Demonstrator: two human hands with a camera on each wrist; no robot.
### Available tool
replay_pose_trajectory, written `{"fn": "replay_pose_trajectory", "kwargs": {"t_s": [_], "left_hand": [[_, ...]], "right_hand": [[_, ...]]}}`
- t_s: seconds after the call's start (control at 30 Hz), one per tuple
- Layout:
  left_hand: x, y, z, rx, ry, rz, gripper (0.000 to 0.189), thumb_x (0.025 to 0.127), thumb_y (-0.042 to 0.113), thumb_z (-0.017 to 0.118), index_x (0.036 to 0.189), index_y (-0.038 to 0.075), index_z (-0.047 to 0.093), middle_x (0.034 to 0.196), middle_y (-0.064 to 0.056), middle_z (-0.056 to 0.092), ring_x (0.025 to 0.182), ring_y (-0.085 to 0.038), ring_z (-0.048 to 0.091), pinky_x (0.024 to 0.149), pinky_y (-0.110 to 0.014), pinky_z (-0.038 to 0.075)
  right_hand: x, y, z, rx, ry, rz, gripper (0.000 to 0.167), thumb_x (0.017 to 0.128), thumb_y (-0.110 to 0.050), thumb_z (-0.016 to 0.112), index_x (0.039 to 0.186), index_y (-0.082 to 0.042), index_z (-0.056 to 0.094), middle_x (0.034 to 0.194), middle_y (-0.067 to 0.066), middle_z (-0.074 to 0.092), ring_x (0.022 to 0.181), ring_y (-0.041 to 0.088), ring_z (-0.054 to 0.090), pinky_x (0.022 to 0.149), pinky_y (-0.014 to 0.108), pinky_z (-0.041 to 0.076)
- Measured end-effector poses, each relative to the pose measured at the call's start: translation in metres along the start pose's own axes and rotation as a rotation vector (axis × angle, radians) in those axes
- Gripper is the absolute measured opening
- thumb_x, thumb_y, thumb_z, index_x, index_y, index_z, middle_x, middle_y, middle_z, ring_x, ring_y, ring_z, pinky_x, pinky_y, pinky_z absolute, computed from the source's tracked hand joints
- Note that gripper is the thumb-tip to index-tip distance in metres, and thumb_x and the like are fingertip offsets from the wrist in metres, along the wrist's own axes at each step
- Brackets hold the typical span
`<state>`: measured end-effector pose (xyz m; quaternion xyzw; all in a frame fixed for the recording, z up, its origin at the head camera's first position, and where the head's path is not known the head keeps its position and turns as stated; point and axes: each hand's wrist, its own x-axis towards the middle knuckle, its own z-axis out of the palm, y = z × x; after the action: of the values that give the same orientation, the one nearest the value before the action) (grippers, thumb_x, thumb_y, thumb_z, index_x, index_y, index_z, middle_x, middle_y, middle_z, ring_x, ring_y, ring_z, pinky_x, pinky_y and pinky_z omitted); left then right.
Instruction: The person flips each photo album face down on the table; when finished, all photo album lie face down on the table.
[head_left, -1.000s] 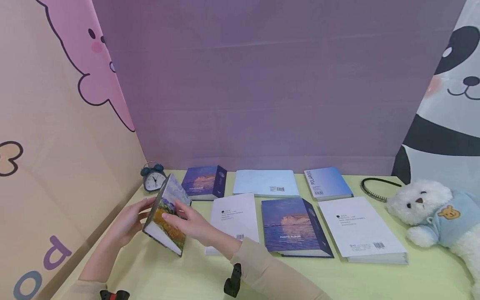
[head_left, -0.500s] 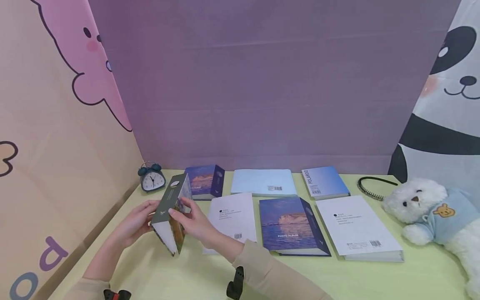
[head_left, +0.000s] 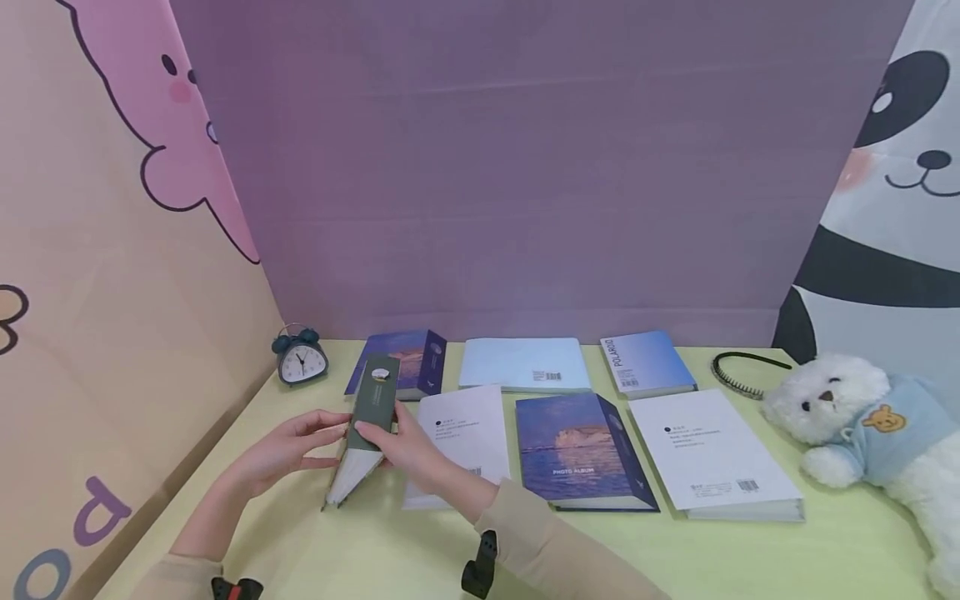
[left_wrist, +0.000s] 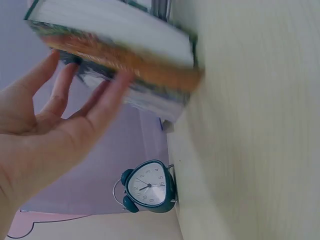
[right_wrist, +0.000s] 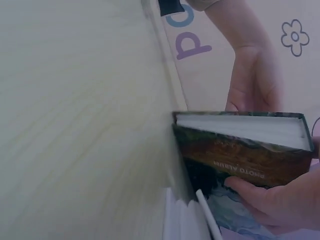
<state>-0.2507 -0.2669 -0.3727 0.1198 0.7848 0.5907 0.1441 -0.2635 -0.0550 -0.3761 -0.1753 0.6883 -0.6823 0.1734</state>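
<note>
A thick photo album [head_left: 375, 404] stands on its fore edge at the left of the table, dark green spine up. Its painted cover shows in the right wrist view, with white pages between the boards. My right hand [head_left: 411, 450] grips it, thumb on the spine and fingers along the right-hand cover. On the other side my left hand [head_left: 288, 454] has its fingers stretched out, tips at the cover. In the left wrist view these fingers [left_wrist: 107, 102] lie against the painted board. A blue album [head_left: 408, 358] lies just behind, partly hidden by the held one.
An alarm clock [head_left: 302, 357] stands at the back left by the wall. Right of my hands lie a white album [head_left: 468, 425], a seascape photo album [head_left: 577, 450] and another white album [head_left: 712, 450]. Behind are two blue albums. A headband [head_left: 731, 379] and a teddy bear [head_left: 840, 400] lie at the right.
The album has turned from showing its painted cover to showing its green spine, and has shifted a little right. My left hand's fingers have straightened.
</note>
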Motion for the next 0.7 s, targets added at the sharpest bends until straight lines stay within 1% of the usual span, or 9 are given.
{"fn": "replay_pose_trajectory", "kwargs": {"t_s": [0.1, 0.2, 0.27, 0.3, 0.37, 0.43, 0.5, 0.57, 0.7], "left_hand": [[-0.001, -0.001, 0.001, 0.109, 0.012, -0.016, 0.05, 0.096, 0.027, 0.055, 0.137, 0.002, 0.044, 0.146, -0.021, 0.035, 0.13, -0.032, 0.042, 0.1, -0.054, 0.042], [-0.001, -0.002, 0.003, 0.179, 0.039, -0.051, 0.053, 0.094, 0.03, 0.056, 0.14, 0.006, 0.044, 0.147, -0.02, 0.036, 0.13, -0.038, 0.04, 0.099, -0.062, 0.037], [-0.001, -0.002, 0.004, 0.203, 0.058, -0.07, 0.053, 0.093, 0.032, 0.058, 0.139, 0.009, 0.046, 0.146, -0.019, 0.038, 0.13, -0.039, 0.04, 0.097, -0.065, 0.035], [-0.001, -0.002, 0.004, 0.216, 0.064, -0.071, 0.053, 0.093, 0.033, 0.058, 0.139, 0.009, 0.047, 0.146, -0.02, 0.038, 0.13, -0.039, 0.04, 0.096, -0.064, 0.037], [-0.001, -0.003, 0.005, 0.232, 0.076, -0.078, 0.051, 0.092, 0.033, 0.059, 0.136, 0.01, 0.05, 0.145, -0.02, 0.038, 0.128, -0.04, 0.042, 0.093, -0.059, 0.042], [-0.001, -0.005, 0.005, 0.258, 0.078, -0.074, 0.049, 0.091, 0.032, 0.061, 0.134, 0.011, 0.053, 0.145, -0.021, 0.039, 0.127, -0.041, 0.042, 0.091, -0.054, 0.045], [-0.001, -0.007, 0.005, 0.291, 0.077, -0.063, 0.047, 0.09, 0.031, 0.062, 0.132, 0.011, 0.055, 0.144, -0.022, 0.039, 0.127, -0.043, 0.042, 0.092, -0.051, 0.047], [-0.002, -0.008, 0.004, 0.33, 0.077, -0.052, 0.047, 0.09, 0.029, 0.063, 0.132, 0.011, 0.055, 0.144, -0.022, 0.039, 0.129, -0.045, 0.038, 0.097, -0.054, 0.043], [-0.003, -0.008, 0.005, 0.418, 0.065, -0.043, 0.054, 0.089, 0.029, 0.064, 0.136, 0.006, 0.05, 0.144, -0.025, 0.037, 0.132, -0.05, 0.03, 0.1, -0.063, 0.033]], "right_hand": [[0.0, 0.005, -0.003, -0.01, 0.006, -0.013, 0.054, 0.093, -0.024, 0.059, 0.139, -0.007, 0.038, 0.121, 0.011, 0.051, 0.095, 0.017, 0.061, 0.076, 0.033, 0.052], [0.0, 0.009, -0.005, -0.017, 0.02, -0.017, 0.054, 0.092, -0.022, 0.061, 0.139, -0.006, 0.039, 0.12, 0.011, 0.053, 0.097, 0.017, 0.062, 0.078, 0.03, 0.053], [0.0, 0.01, -0.005, -0.026, 0.035, -0.016, 0.056, 0.091, -0.021, 0.063, 0.139, -0.006, 0.039, 0.122, 0.012, 0.053, 0.1, 0.02, 0.063, 0.081, 0.032, 0.054], [0.001, 0.011, -0.005, -0.031, 0.044, -0.017, 0.057, 0.09, -0.019, 0.064, 0.139, -0.006, 0.039, 0.122, 0.013, 0.053, 0.102, 0.023, 0.063, 0.084, 0.034, 0.054], [0.001, 0.013, -0.006, -0.093, 0.075, -0.001, 0.067, 0.087, -0.021, 0.068, 0.142, -0.002, 0.035, 0.13, 0.018, 0.05, 0.112, 0.029, 0.059, 0.09, 0.038, 0.052], [0.001, 0.015, -0.005, -0.163, 0.102, 0.033, 0.077, 0.085, -0.023, 0.07, 0.145, 0.001, 0.029, 0.139, 0.021, 0.044, 0.122, 0.034, 0.051, 0.096, 0.042, 0.048], [0.001, 0.017, -0.005, -0.229, 0.119, 0.065, 0.085, 0.083, -0.025, 0.073, 0.146, 0.004, 0.024, 0.143, 0.024, 0.039, 0.128, 0.036, 0.044, 0.099, 0.045, 0.045], [0.002, 0.019, -0.005, -0.273, 0.119, 0.098, 0.088, 0.082, -0.027, 0.074, 0.146, 0.005, 0.023, 0.145, 0.023, 0.037, 0.13, 0.036, 0.042, 0.1, 0.046, 0.044], [0.003, 0.021, -0.007, -0.33, 0.103, 0.127, 0.082, 0.082, -0.028, 0.073, 0.144, 0.003, 0.031, 0.145, 0.02, 0.039, 0.13, 0.036, 0.042, 0.099, 0.047, 0.044]]}}
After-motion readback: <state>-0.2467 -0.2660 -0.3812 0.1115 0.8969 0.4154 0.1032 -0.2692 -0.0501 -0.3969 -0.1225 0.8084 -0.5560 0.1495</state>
